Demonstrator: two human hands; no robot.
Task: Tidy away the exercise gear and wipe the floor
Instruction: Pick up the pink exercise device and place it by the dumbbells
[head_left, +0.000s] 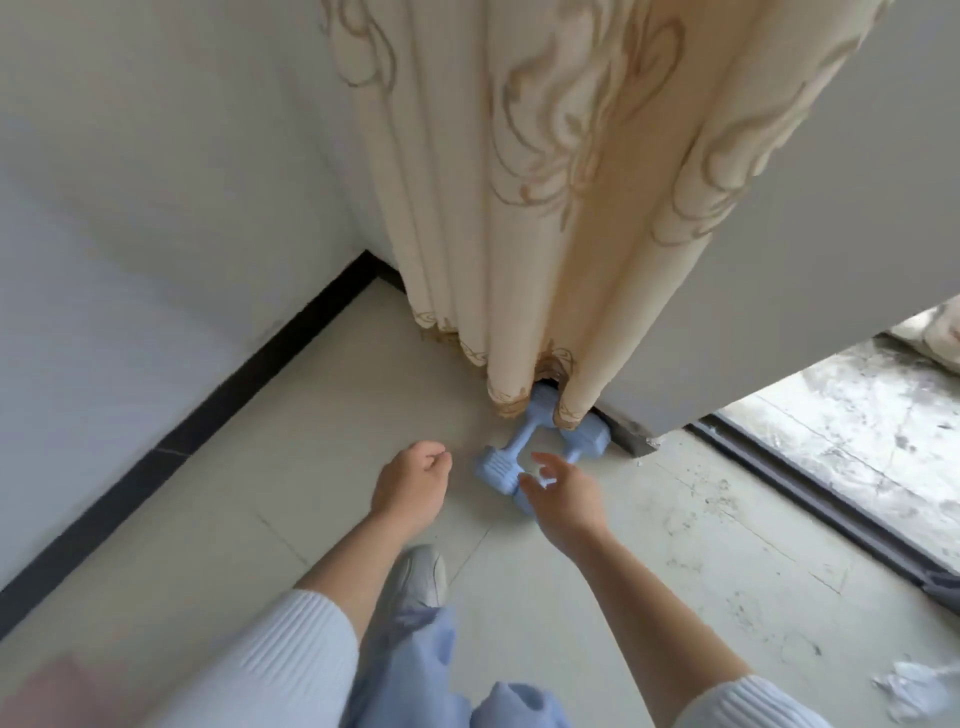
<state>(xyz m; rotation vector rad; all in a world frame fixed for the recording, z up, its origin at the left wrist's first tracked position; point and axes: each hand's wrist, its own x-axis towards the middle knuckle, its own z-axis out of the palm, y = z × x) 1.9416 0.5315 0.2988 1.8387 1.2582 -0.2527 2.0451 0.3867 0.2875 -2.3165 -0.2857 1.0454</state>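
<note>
At the curtain hem (519, 379) lie two blue dumbbells (500, 467); right hand (563, 493) above them, fingers spread; left hand (410, 486) loosely curled, empty.

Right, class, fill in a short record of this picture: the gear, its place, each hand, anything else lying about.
Gear: two light blue dumbbells, side by side on the floor
Place: at the foot of the curtain, one far end tucked under its hem
Left hand: loosely curled, holds nothing
Right hand: fingers spread over the dumbbells' near ends; contact unclear
Also: crumpled white scrap, lower right
</note>
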